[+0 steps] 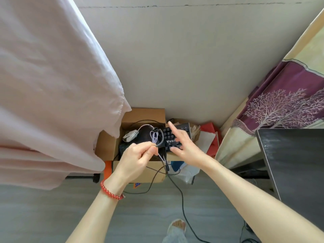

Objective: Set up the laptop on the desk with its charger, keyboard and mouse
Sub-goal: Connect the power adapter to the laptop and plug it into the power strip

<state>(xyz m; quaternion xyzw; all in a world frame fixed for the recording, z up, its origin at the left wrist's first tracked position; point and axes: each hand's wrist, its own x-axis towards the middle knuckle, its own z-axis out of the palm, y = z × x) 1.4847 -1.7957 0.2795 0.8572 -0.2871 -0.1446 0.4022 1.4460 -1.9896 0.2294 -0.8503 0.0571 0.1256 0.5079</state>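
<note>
A cardboard box (pixel 107 146) stands on the floor against the wall. In it lie a white mouse (pixel 130 135) with a pale braided cable (pixel 154 137) and a black keyboard (pixel 171 135). My left hand (pixel 135 157) pinches a dark cable (pixel 160 143) above the box, with the mouse's braided cable looped by it. My right hand (pixel 182 142) rests on the keyboard, index finger stretched out and thumb under the near edge. A black cable (pixel 182 199) trails from the box down across the floor. The dark desk top (pixel 294 165) shows at the right edge.
A pale pink cloth (pixel 52 85) hangs at the left, beside the box. Red and white paper bags (pixel 210 137) lie right of the box. A patterned curtain (pixel 280 102) hangs at the right behind the desk. My sandalled foot (pixel 177 227) stands on the grey floor.
</note>
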